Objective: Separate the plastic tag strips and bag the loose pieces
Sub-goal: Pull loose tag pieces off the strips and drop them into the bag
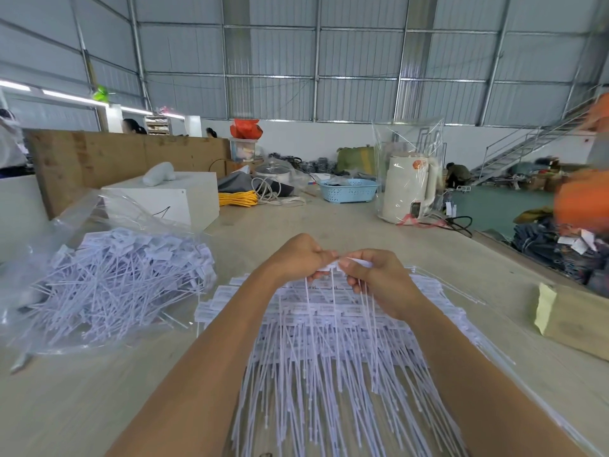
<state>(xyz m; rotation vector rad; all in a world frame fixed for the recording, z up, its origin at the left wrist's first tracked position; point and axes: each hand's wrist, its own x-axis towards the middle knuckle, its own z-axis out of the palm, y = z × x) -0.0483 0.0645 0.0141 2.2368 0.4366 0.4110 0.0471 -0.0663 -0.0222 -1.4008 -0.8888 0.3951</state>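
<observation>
Room: big shed with grey corrugated metal walls and steel framing; a metal staircase point(540, 140) climbs at two o'clock.
Surface: wide pale beige worktable point(329, 222), with a white boxy block point(171, 196), a blue plastic basket point(347, 190) and a cream kettle wrapped in clear film point(410, 189) at its far side.
Bag: clear plastic bag point(99, 275) at nine o'clock, open and heaped with loose white tags.
Stack: white plastic tag strips point(329, 341) with long thin tails, fanned at six o'clock under both forearms.
Handling: the strips look very light, springy and slick; the tails likely tangle, so the flat label heads seem the better place to hold.
Left hand: left hand point(296, 258) at centre, fingers curled, pinching a joined strip of tags point(331, 267) at its head.
Right hand: right hand point(375, 278) just beside it, thumb and fingers pinching the same strip's head, tails hanging down.
</observation>
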